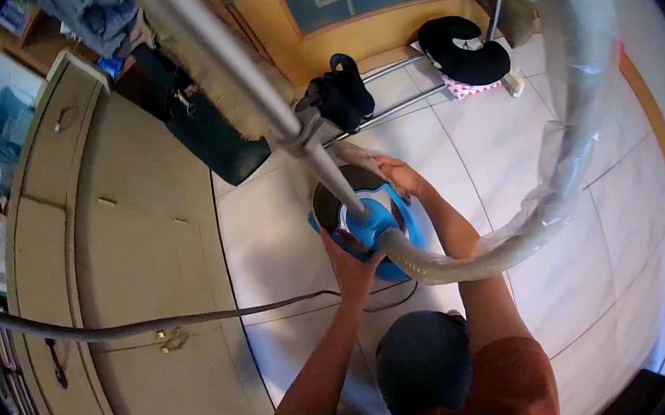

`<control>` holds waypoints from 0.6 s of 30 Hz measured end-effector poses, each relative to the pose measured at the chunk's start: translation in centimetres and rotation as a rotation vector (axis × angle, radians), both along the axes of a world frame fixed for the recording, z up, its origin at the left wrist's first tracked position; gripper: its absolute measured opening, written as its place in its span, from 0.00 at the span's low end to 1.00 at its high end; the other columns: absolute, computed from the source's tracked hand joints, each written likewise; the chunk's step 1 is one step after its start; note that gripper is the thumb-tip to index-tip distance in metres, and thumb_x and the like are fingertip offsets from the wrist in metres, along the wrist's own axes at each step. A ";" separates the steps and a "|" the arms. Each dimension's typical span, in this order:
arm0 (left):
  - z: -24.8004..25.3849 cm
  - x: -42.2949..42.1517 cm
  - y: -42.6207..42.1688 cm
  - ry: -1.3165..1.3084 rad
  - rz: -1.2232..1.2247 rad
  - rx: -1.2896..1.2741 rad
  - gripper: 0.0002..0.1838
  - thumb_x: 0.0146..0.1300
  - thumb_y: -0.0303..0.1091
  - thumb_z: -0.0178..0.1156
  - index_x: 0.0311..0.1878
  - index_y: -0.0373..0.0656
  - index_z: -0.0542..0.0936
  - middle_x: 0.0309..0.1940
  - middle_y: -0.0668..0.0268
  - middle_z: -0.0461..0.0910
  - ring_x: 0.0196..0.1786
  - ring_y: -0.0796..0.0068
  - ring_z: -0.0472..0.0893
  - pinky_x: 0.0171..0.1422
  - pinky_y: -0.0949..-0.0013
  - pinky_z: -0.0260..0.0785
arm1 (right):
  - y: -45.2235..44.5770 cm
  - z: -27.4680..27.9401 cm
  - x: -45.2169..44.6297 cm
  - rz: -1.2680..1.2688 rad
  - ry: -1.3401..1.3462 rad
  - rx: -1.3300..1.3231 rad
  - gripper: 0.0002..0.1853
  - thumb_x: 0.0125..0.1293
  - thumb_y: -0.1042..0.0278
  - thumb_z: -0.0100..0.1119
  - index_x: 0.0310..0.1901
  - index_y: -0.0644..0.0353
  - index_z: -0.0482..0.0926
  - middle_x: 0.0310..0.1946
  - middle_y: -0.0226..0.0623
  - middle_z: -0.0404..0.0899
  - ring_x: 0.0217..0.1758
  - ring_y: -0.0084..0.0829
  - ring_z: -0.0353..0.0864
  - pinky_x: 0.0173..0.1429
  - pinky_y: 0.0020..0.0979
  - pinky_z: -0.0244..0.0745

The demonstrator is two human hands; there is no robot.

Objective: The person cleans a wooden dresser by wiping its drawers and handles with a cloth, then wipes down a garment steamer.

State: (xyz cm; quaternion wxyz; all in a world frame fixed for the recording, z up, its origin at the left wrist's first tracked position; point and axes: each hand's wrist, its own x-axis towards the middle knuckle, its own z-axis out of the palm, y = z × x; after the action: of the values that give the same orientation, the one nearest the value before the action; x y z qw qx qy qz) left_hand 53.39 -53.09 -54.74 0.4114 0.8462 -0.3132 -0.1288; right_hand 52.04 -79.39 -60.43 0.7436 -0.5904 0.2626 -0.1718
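A blue, round-based appliance that looks like a garment steamer (388, 209) stands on the tiled floor between my hands. From its top rise a metal pole (240, 83) and a ribbed hose (438, 268) that curves up to the right in a clear plastic sleeve. My left hand (349, 263) grips the near left side of the base, thumb and fingers apart around its edge. At the far right side, my right hand (400, 175) curls around the base, its fingertips partly hidden. A dark, see-through-looking part (330, 199) sits at the base's far left.
A beige cabinet (149, 253) lines the left, with a grey cable (117, 330) crossing in front of it. Beyond the base lie a dark green bag (218, 134), a black bag-like item (343, 96), metal rails (407, 105) and a black neck pillow (455, 58). My knee (424, 361) is close below.
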 end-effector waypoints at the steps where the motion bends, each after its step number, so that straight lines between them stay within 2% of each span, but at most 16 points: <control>1: 0.3 0.0 -0.2 0.004 0.023 0.001 0.73 0.39 0.35 0.81 0.77 0.35 0.33 0.74 0.41 0.43 0.76 0.42 0.50 0.80 0.53 0.45 | -0.5 -0.6 -0.3 0.057 0.025 0.050 0.22 0.66 0.73 0.47 0.61 0.65 0.74 0.54 0.38 0.79 0.59 0.29 0.74 0.65 0.25 0.66; 2: 0.6 0.1 -0.5 0.009 0.048 0.002 0.73 0.38 0.35 0.81 0.77 0.36 0.33 0.73 0.40 0.44 0.75 0.40 0.52 0.79 0.51 0.46 | -1.1 -1.6 -0.1 0.116 0.049 0.101 0.22 0.66 0.74 0.47 0.61 0.65 0.75 0.54 0.39 0.79 0.60 0.29 0.73 0.66 0.25 0.66; 4: 0.6 0.3 -0.6 0.012 0.055 0.031 0.74 0.38 0.33 0.81 0.77 0.36 0.32 0.73 0.40 0.43 0.74 0.39 0.53 0.78 0.50 0.48 | -1.7 -2.4 1.6 0.115 -0.028 0.011 0.22 0.67 0.73 0.48 0.62 0.65 0.75 0.55 0.38 0.79 0.59 0.28 0.74 0.65 0.25 0.66; 6: -0.3 0.6 -0.5 0.007 0.073 0.060 0.75 0.37 0.32 0.82 0.77 0.37 0.32 0.73 0.40 0.42 0.73 0.38 0.54 0.77 0.49 0.50 | -1.5 0.7 3.9 0.299 -0.191 0.163 0.20 0.68 0.70 0.50 0.60 0.65 0.77 0.54 0.37 0.80 0.56 0.27 0.75 0.65 0.25 0.67; 7: -0.9 0.5 -0.6 0.002 0.065 0.061 0.75 0.36 0.31 0.82 0.77 0.37 0.31 0.73 0.40 0.42 0.72 0.39 0.55 0.76 0.50 0.52 | -1.3 1.3 5.1 0.271 -0.115 0.164 0.19 0.69 0.65 0.53 0.56 0.65 0.80 0.51 0.35 0.81 0.53 0.26 0.77 0.64 0.26 0.68; 8: -1.3 0.4 -0.5 -0.005 0.060 0.066 0.76 0.36 0.30 0.82 0.77 0.37 0.30 0.73 0.40 0.41 0.72 0.41 0.56 0.75 0.51 0.54 | -1.8 0.3 6.9 0.280 -0.130 0.171 0.19 0.69 0.65 0.53 0.56 0.65 0.80 0.51 0.35 0.81 0.53 0.26 0.77 0.64 0.26 0.68; 10: -1.1 0.4 -0.1 -0.022 0.049 0.063 0.76 0.36 0.29 0.82 0.77 0.37 0.30 0.73 0.41 0.42 0.70 0.43 0.58 0.74 0.53 0.54 | -2.8 -2.8 11.4 0.508 0.115 0.001 0.19 0.69 0.59 0.54 0.52 0.63 0.82 0.47 0.32 0.83 0.50 0.26 0.78 0.61 0.26 0.70; 11: -1.0 0.5 -0.2 -0.026 0.029 0.047 0.76 0.37 0.29 0.82 0.77 0.37 0.29 0.72 0.42 0.42 0.69 0.45 0.60 0.74 0.54 0.55 | -3.0 -2.1 12.3 0.598 0.239 -0.147 0.19 0.69 0.55 0.53 0.50 0.60 0.84 0.45 0.30 0.83 0.48 0.26 0.79 0.58 0.27 0.71; 12: -1.0 0.5 -0.2 -0.031 0.035 0.050 0.76 0.37 0.29 0.82 0.77 0.37 0.29 0.72 0.42 0.42 0.69 0.45 0.60 0.74 0.54 0.55 | -2.9 -1.7 12.4 0.604 0.232 -0.147 0.19 0.69 0.55 0.53 0.50 0.60 0.84 0.45 0.30 0.83 0.48 0.26 0.79 0.58 0.27 0.71; 14: -1.0 0.4 -0.2 -0.037 0.002 0.021 0.77 0.36 0.27 0.82 0.76 0.37 0.28 0.72 0.44 0.42 0.68 0.47 0.61 0.74 0.57 0.55 | -2.8 -1.7 11.7 0.601 0.201 0.061 0.19 0.69 0.53 0.53 0.50 0.56 0.84 0.45 0.32 0.84 0.47 0.27 0.79 0.56 0.28 0.72; 15: -1.2 0.4 -0.1 -0.035 0.001 0.029 0.77 0.36 0.27 0.82 0.76 0.37 0.28 0.72 0.44 0.42 0.68 0.47 0.61 0.74 0.57 0.55 | -2.5 -0.7 10.5 0.601 0.201 0.070 0.19 0.69 0.53 0.53 0.50 0.56 0.84 0.45 0.32 0.84 0.47 0.27 0.79 0.56 0.28 0.72; 17: -1.6 0.2 0.1 -0.049 -0.014 -0.022 0.77 0.36 0.27 0.82 0.76 0.37 0.28 0.72 0.45 0.41 0.69 0.48 0.59 0.74 0.57 0.55 | -2.0 1.1 7.9 0.395 0.257 -0.035 0.18 0.70 0.54 0.52 0.49 0.58 0.83 0.47 0.36 0.83 0.50 0.29 0.79 0.58 0.31 0.72; 18: -1.3 0.1 -0.1 -0.046 -0.013 -0.021 0.77 0.36 0.27 0.82 0.76 0.37 0.28 0.72 0.45 0.41 0.69 0.48 0.59 0.74 0.57 0.55 | -3.1 -2.6 8.3 0.396 0.259 -0.033 0.18 0.70 0.54 0.52 0.49 0.58 0.83 0.47 0.36 0.83 0.50 0.29 0.79 0.58 0.31 0.72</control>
State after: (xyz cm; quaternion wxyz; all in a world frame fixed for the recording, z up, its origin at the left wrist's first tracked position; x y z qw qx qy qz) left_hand 53.53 -53.20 -56.09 0.4119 0.8427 -0.3293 -0.1084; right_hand 60.33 -82.54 -63.03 0.7131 -0.6596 0.2321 0.0503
